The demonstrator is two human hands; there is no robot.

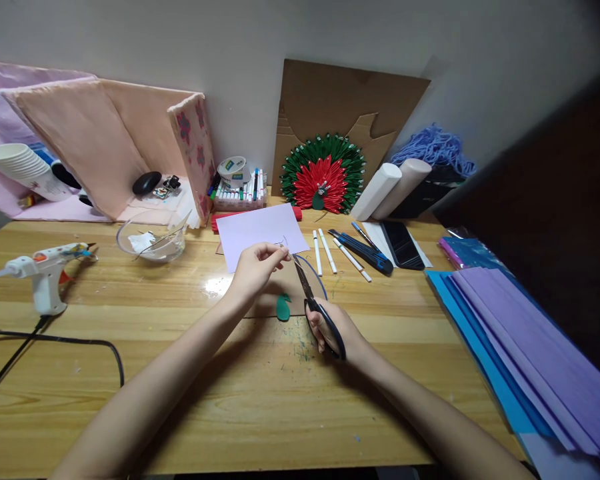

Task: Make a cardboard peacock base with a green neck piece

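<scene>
My left hand (256, 267) pinches the near edge of a pale lilac sheet of paper (257, 230) and lifts it off the wooden table (190, 373). My right hand (336, 328) grips black-handled scissors (316, 303), their blades pointing up toward the paper's edge by my left fingers. A thin curved blue strip (316, 275) arcs beside the blades. Between my hands, a small green teardrop-shaped cutout (283, 307) lies on a brown card on the table.
A white glue gun (44, 267) with a black cord stands at left, beside a clear bowl (153, 240). A marker box (237, 192), a red-green paper peacock (324, 175), pens, a utility knife (365, 252) and a phone (403, 244) sit behind. Purple and blue sheets (525, 347) lie at right.
</scene>
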